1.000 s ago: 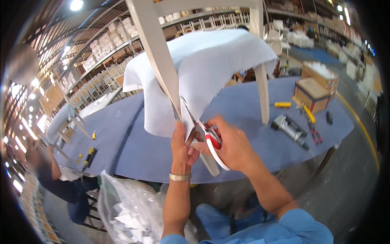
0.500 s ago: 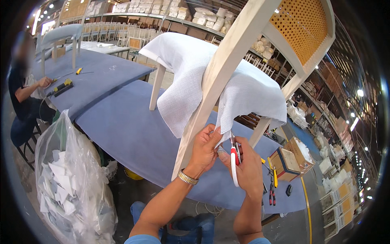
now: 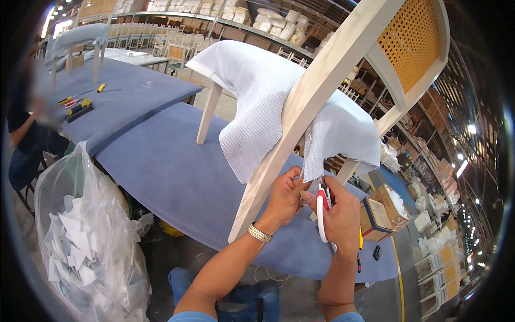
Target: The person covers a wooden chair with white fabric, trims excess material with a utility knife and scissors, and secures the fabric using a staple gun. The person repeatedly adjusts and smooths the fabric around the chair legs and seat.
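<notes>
A pale wooden chair (image 3: pixel 316 91) with a cane back lies tipped on the blue padded table (image 3: pixel 177 177). White mesh fabric (image 3: pixel 257 91) is draped over its seat. My right hand (image 3: pixel 340 214) grips red-and-white scissors (image 3: pixel 322 214), blades up at the fabric's hanging edge beside the chair leg. My left hand (image 3: pixel 284 196) pinches that fabric edge right next to the blades. A metal watch sits on my left wrist.
A clear plastic bag (image 3: pixel 86 241) of white fabric scraps stands at the lower left. Another person (image 3: pixel 27 129) sits at a second blue table with hand tools (image 3: pixel 78 107). A cardboard box (image 3: pixel 378 217) sits at the table's right end. Shelves of chairs fill the background.
The view has swung left then steadied. My hands have stayed together at the fabric edge by the chair leg, scissors still in the right hand.
</notes>
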The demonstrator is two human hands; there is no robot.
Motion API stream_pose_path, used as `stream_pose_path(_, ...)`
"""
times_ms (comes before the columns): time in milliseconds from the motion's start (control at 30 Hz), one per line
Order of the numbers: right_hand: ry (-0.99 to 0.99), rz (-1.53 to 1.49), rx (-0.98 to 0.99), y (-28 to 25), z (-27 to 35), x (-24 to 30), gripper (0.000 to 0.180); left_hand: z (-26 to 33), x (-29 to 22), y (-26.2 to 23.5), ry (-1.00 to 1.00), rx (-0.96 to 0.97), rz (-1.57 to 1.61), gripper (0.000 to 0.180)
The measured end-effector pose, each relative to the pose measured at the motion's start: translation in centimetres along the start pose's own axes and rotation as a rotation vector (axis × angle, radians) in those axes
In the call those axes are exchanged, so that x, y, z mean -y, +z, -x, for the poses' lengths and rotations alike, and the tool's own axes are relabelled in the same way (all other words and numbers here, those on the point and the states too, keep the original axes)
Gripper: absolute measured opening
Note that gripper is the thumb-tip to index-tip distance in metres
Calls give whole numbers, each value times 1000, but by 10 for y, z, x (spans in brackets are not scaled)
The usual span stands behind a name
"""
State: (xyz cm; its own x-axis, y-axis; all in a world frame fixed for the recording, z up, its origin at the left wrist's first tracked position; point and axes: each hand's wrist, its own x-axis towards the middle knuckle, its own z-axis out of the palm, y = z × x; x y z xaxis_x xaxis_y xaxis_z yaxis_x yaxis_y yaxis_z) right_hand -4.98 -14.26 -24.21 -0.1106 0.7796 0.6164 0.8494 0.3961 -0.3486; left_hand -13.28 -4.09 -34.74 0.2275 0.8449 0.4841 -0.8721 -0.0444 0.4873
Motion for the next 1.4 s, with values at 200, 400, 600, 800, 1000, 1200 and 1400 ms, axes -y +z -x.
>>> stream_pose_path(200, -24, 77, -13, 4, -11, 12, 42, -3, -3, 2, 27, -15, -97, 9)
stream_pose_path(400, -20, 104, -43, 3, -16, 16, 38, 0, -8, 9, -13, 1, -158, 12)
stream_pose_path(600, -61, 261, -28, -1, -23, 14, 44, 3, -9, 12, -44, -5, -145, 13)
stream_pose_path(800, -60, 264, 17, -4, -33, 8, 32, 24, 58, -17, 220, 58, -887, 23)
stream_pose_path(1000, 227, -251, 174, 14, 55, -114, 40, 259, 115, -120, -464, -72, -1115, 31)
stream_pose_path(1200, 839, -376, -57, 25, 243, -288, 54, 437, -114, -141, -378, -1369, -1493, 17)
stream_pose_path(1400, 751, -909, -285, 96, 271, -314, 51, 408, -319, -158, 424, -1717, -2252, 31)
